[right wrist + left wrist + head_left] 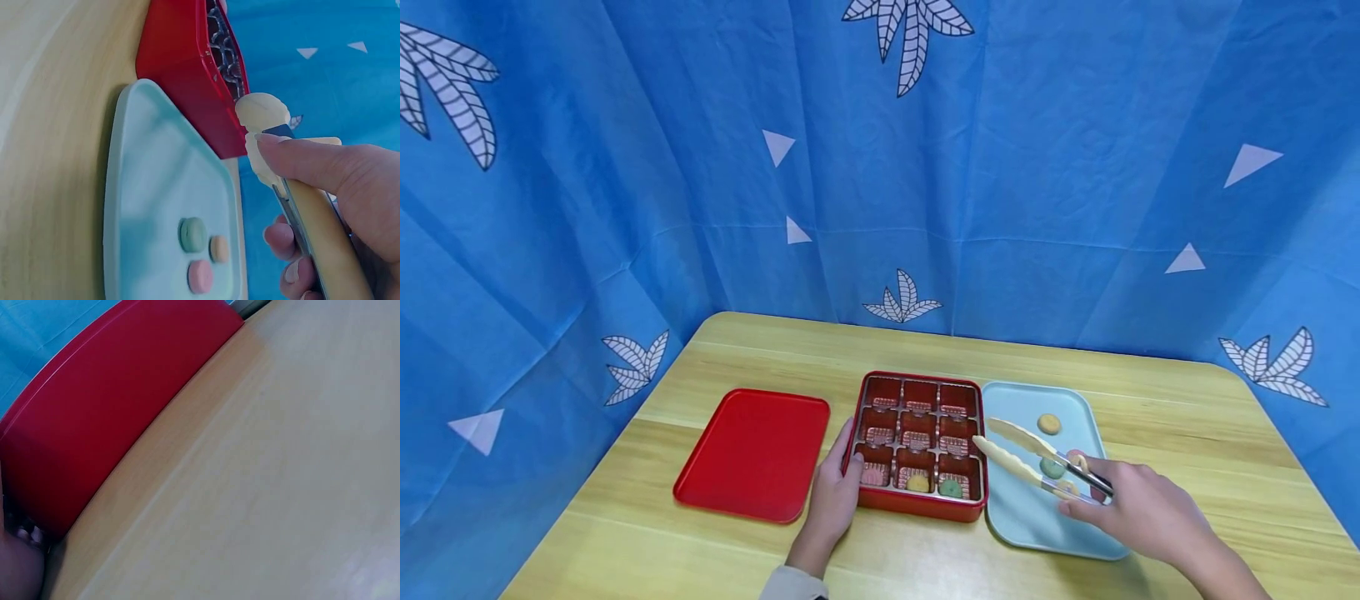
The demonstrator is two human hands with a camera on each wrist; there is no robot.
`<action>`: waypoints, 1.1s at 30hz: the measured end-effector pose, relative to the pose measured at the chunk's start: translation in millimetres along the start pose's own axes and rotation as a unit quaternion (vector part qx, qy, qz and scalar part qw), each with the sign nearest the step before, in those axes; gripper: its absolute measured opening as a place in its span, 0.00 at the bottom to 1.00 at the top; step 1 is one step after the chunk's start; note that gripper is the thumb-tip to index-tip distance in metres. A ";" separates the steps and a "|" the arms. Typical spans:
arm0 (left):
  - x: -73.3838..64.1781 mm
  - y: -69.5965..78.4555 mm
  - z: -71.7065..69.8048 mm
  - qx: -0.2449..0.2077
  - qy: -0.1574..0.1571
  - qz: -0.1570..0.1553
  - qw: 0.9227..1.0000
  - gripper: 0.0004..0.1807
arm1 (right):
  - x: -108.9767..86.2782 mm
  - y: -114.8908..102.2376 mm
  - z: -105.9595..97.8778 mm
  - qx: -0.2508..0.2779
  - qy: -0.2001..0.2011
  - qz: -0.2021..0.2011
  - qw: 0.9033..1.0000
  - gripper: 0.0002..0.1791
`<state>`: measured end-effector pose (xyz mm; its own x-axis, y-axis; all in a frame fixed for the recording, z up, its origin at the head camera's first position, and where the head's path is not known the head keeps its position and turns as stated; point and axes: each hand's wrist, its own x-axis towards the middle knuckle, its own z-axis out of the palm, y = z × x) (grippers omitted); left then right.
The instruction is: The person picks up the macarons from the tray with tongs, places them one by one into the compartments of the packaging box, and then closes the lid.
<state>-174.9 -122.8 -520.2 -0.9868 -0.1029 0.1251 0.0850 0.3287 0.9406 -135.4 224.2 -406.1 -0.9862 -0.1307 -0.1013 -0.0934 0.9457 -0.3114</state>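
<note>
My left hand [835,500] holds the left side of a red box [917,503], thumb over its rim. A divided insert fills the box; a pink macaron [873,475], a yellow macaron [917,482] and a green macaron [951,487] sit in its front row. My right hand [1150,510] grips metal tongs with cream tips [1009,461], thumb along one arm. The tips stand slightly apart near the box's right rim, with nothing visible between them. Below lies a light blue tray [1022,521] with a tan macaron [1048,423], a green macaron [194,235] and others partly hidden.
A red lid or shallow tray [752,454] lies flat on the wooden table [655,546], left of the box. The blue tray sits close against the box's right side. Behind the table hangs a blue curtain [880,183] with leaf prints.
</note>
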 end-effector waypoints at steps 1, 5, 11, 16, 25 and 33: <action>0.1 -0.2 0.0 0.001 -0.001 0.000 1.000 0.30 | -0.3 2.4 -0.2 0.002 -0.003 0.005 1.000 0.31; -0.1 -0.2 -0.3 -0.001 -0.001 -0.001 1.000 0.30 | -1.1 9.3 0.3 0.001 -0.013 0.019 1.000 0.27; -0.5 -0.6 -0.9 -0.002 0.000 -0.001 1.000 0.29 | -6.6 23.2 0.9 -0.008 -0.013 0.032 0.999 0.26; 0.1 -0.2 -0.6 -0.003 0.000 0.004 1.000 0.30 | -11.4 39.8 0.8 -0.009 -0.033 0.056 0.998 0.27; 0.4 2.3 -0.9 0.003 -0.004 -0.010 1.000 0.30 | -15.7 60.9 8.2 0.001 -0.066 0.097 0.993 0.27; 0.5 2.4 -0.6 0.002 -0.005 -0.010 1.000 0.30 | -17.0 73.1 14.3 -0.009 -0.088 0.119 0.989 0.32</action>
<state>-175.1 -122.7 -517.7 -0.9897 -0.0995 0.1030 0.0649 0.3299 0.9418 -123.5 291.3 -440.7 -0.9416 0.0472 -0.3333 0.1337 0.9611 -0.2416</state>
